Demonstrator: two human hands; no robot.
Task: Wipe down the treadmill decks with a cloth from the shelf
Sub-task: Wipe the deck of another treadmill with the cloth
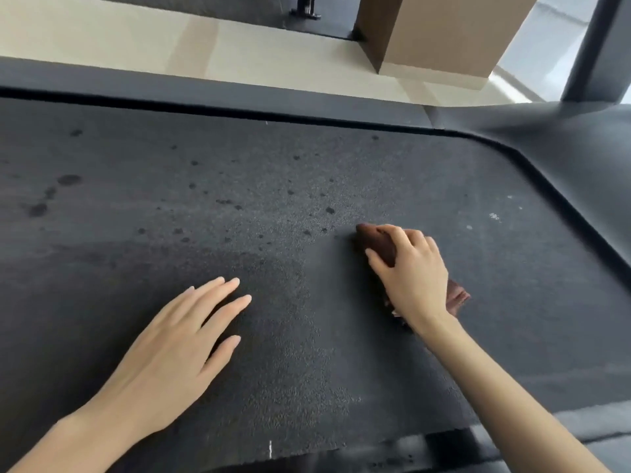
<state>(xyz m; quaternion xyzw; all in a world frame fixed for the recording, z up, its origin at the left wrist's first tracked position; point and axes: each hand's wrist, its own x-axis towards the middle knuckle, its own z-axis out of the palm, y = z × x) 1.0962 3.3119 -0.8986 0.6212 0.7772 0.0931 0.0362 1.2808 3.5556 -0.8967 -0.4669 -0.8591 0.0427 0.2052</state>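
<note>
Hands on a grey treadmill deck.
Right hand fingers curl on a brown cloth; left hand fingers lie flat. Dark spots beyond fingertips; cream floor, cardboard box farther.

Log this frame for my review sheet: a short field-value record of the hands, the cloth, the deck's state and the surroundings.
surface: treadmill belt, dark and textured
right: right hand grips the brown cloth and presses it on the belt
left: left hand flat with fingers straight, low over or on the belt; contact unclear
dirt: dark spots beyond and left of the cloth; white specks to its right
background: cardboard box on the pale floor beyond the deck
</note>
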